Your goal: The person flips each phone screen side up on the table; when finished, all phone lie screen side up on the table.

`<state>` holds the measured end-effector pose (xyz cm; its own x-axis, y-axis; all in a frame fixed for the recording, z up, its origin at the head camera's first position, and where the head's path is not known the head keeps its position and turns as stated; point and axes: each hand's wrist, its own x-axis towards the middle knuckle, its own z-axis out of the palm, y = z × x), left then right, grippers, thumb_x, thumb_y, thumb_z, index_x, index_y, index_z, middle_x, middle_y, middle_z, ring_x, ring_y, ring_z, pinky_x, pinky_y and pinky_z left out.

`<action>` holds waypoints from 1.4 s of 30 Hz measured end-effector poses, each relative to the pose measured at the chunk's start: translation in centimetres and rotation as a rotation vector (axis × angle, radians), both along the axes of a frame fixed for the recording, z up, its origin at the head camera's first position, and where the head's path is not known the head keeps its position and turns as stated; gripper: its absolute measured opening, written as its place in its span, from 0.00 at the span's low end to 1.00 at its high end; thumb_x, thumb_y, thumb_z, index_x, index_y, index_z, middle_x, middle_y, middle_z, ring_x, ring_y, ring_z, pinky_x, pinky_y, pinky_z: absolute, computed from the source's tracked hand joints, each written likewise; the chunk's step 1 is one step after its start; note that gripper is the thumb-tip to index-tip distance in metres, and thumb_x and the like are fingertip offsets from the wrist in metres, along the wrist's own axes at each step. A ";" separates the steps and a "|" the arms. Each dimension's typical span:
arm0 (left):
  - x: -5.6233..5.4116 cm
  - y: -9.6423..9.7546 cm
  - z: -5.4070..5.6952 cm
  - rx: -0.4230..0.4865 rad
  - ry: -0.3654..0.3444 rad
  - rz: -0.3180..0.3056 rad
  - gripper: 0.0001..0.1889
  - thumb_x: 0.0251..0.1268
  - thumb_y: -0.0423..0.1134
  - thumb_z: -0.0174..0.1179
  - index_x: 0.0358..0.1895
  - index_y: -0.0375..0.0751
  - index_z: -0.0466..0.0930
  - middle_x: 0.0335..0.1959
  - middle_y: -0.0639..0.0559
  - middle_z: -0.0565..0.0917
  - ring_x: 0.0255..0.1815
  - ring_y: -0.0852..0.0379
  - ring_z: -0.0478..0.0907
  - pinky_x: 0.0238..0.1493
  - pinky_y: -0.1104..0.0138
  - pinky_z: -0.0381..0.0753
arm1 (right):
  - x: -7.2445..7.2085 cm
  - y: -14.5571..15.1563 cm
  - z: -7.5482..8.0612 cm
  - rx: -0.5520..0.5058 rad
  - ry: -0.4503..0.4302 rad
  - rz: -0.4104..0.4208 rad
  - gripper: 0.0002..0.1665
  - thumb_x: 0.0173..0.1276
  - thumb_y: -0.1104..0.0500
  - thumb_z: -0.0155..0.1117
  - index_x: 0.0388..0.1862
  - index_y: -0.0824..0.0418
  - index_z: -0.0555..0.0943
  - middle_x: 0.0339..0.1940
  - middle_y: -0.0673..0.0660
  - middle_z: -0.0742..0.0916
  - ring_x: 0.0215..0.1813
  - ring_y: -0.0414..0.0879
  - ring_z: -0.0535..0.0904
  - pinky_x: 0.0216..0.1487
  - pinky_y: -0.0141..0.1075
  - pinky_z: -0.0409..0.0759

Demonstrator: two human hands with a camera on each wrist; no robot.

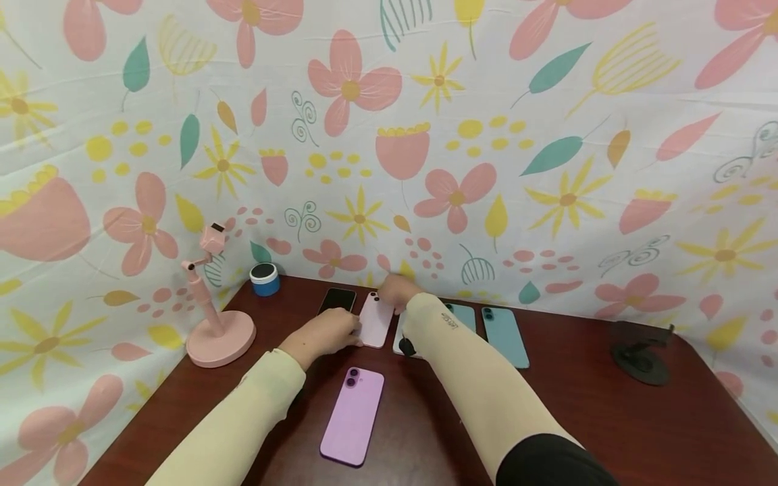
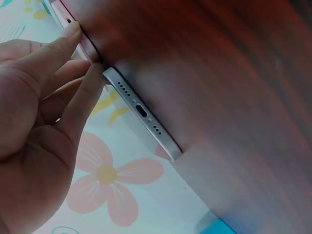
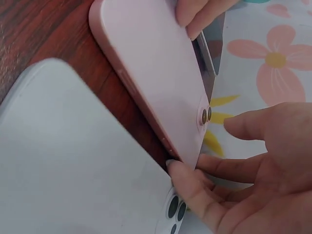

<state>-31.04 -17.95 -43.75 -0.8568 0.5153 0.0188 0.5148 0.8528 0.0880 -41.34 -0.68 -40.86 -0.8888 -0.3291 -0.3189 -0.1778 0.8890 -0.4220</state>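
A pale pink phone (image 1: 375, 324) lies back up on the table, between a dark-faced phone (image 1: 338, 300) and a white phone (image 3: 73, 141). My left hand (image 1: 325, 333) touches the pink phone at its near left corner, fingertips (image 2: 73, 30) on its edge. At the far right corner is my right hand (image 1: 399, 291); its fingertips (image 3: 178, 168) touch the pink phone's edge beside the camera lenses, with the thumb raised apart. My right sleeve hides much of the white phone in the head view. Nearer me lies a lilac phone (image 1: 352, 416), back up.
Farther right are a light teal phone (image 1: 465, 316) and a blue phone (image 1: 506, 337). A pink phone stand (image 1: 221, 337) and a blue-and-white jar (image 1: 265, 280) stand on the left. A black stand (image 1: 639, 354) is at right. Behind the table (image 1: 577, 405) hangs a flowered cloth (image 1: 450, 229).
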 end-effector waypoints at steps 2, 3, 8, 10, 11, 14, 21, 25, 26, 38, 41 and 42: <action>-0.1 0.1 0.0 -0.013 0.000 -0.020 0.13 0.71 0.46 0.72 0.29 0.45 0.86 0.29 0.50 0.89 0.28 0.57 0.75 0.39 0.64 0.78 | 0.0 0.3 -0.2 -0.018 0.003 -0.015 0.15 0.84 0.60 0.48 0.42 0.65 0.80 0.30 0.55 0.78 0.26 0.46 0.81 0.31 0.35 0.85; -0.1 0.1 0.0 -0.022 0.005 -0.029 0.14 0.72 0.46 0.72 0.28 0.45 0.86 0.28 0.50 0.88 0.28 0.58 0.74 0.39 0.64 0.77 | 0.0 0.4 -0.3 -0.055 -0.003 -0.049 0.16 0.84 0.59 0.47 0.45 0.65 0.81 0.30 0.55 0.78 0.25 0.46 0.80 0.32 0.37 0.87; 0.0 -0.4 -0.1 -0.035 0.039 -0.067 0.10 0.72 0.44 0.71 0.34 0.43 0.89 0.46 0.43 0.94 0.39 0.52 0.88 0.45 0.62 0.84 | 0.1 0.8 -0.5 -0.117 0.012 -0.056 0.17 0.83 0.56 0.47 0.45 0.65 0.81 0.33 0.55 0.78 0.27 0.45 0.76 0.42 0.43 0.89; 0.0 -0.6 -0.2 -0.032 0.049 -0.083 0.09 0.72 0.44 0.71 0.38 0.41 0.91 0.55 0.41 0.93 0.49 0.48 0.90 0.50 0.60 0.87 | 0.0 0.9 -0.4 -0.112 0.018 -0.043 0.17 0.83 0.55 0.48 0.38 0.62 0.79 0.31 0.54 0.77 0.29 0.45 0.76 0.44 0.43 0.89; 0.0 -0.7 -0.2 -0.032 0.051 -0.089 0.09 0.73 0.44 0.71 0.41 0.41 0.91 0.58 0.40 0.91 0.53 0.46 0.90 0.53 0.59 0.88 | 0.0 0.9 -0.4 -0.102 0.023 -0.037 0.17 0.83 0.54 0.48 0.35 0.60 0.77 0.30 0.53 0.77 0.30 0.45 0.76 0.45 0.42 0.88; 0.0 -0.9 -0.2 -0.033 0.055 -0.102 0.10 0.73 0.44 0.70 0.44 0.40 0.91 0.59 0.40 0.91 0.57 0.45 0.90 0.58 0.56 0.88 | -0.1 0.9 -0.3 -0.077 0.031 -0.019 0.19 0.83 0.52 0.48 0.29 0.56 0.72 0.27 0.51 0.76 0.32 0.46 0.76 0.42 0.40 0.84; 0.0 -1.1 -0.3 -0.028 0.056 -0.117 0.10 0.74 0.43 0.69 0.47 0.40 0.91 0.61 0.39 0.90 0.56 0.45 0.90 0.57 0.56 0.88 | -0.7 1.3 -0.4 -0.096 -0.005 -0.013 0.21 0.84 0.48 0.49 0.45 0.63 0.82 0.37 0.55 0.81 0.39 0.47 0.81 0.49 0.40 0.88; 0.1 -1.0 -0.2 -0.029 0.035 -0.117 0.11 0.74 0.42 0.69 0.50 0.39 0.91 0.63 0.38 0.88 0.57 0.44 0.89 0.59 0.56 0.88 | -1.0 1.5 -0.3 -0.144 -0.056 -0.063 0.30 0.85 0.47 0.50 0.69 0.68 0.77 0.58 0.61 0.85 0.48 0.50 0.87 0.55 0.43 0.90; 0.1 -1.0 -0.2 -0.030 0.029 -0.115 0.12 0.75 0.42 0.69 0.51 0.39 0.91 0.64 0.38 0.88 0.58 0.44 0.89 0.59 0.56 0.88 | -1.0 1.5 -0.2 -0.156 -0.067 -0.075 0.32 0.85 0.46 0.49 0.73 0.69 0.75 0.63 0.62 0.84 0.50 0.52 0.88 0.55 0.44 0.91; 0.2 -1.0 0.1 -0.052 -0.029 -0.094 0.09 0.78 0.44 0.65 0.46 0.42 0.89 0.67 0.38 0.86 0.60 0.45 0.88 0.59 0.57 0.87 | -1.0 1.8 0.0 -0.351 -0.207 -0.180 0.38 0.86 0.46 0.50 0.84 0.66 0.63 0.79 0.67 0.73 0.66 0.62 0.84 0.53 0.45 0.92; 0.3 -0.9 0.2 -0.055 -0.032 -0.086 0.10 0.78 0.44 0.65 0.46 0.42 0.89 0.67 0.38 0.86 0.58 0.45 0.88 0.57 0.58 0.87 | -0.6 2.1 0.4 -0.432 -0.258 -0.196 0.39 0.87 0.48 0.49 0.86 0.67 0.59 0.84 0.68 0.68 0.71 0.65 0.81 0.57 0.47 0.91; 0.3 -0.9 0.2 -0.056 -0.034 -0.082 0.10 0.79 0.44 0.65 0.47 0.41 0.89 0.67 0.38 0.86 0.57 0.45 0.88 0.57 0.57 0.87 | -0.5 2.2 0.4 -0.460 -0.280 -0.203 0.39 0.88 0.48 0.49 0.87 0.67 0.57 0.85 0.69 0.66 0.73 0.65 0.79 0.58 0.48 0.90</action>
<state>-30.70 -18.81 -43.56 -0.8114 0.5832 -0.0401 0.5806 0.8120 0.0598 -41.81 1.53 -40.42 -0.8508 -0.3217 -0.4156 0.1513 0.6074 -0.7798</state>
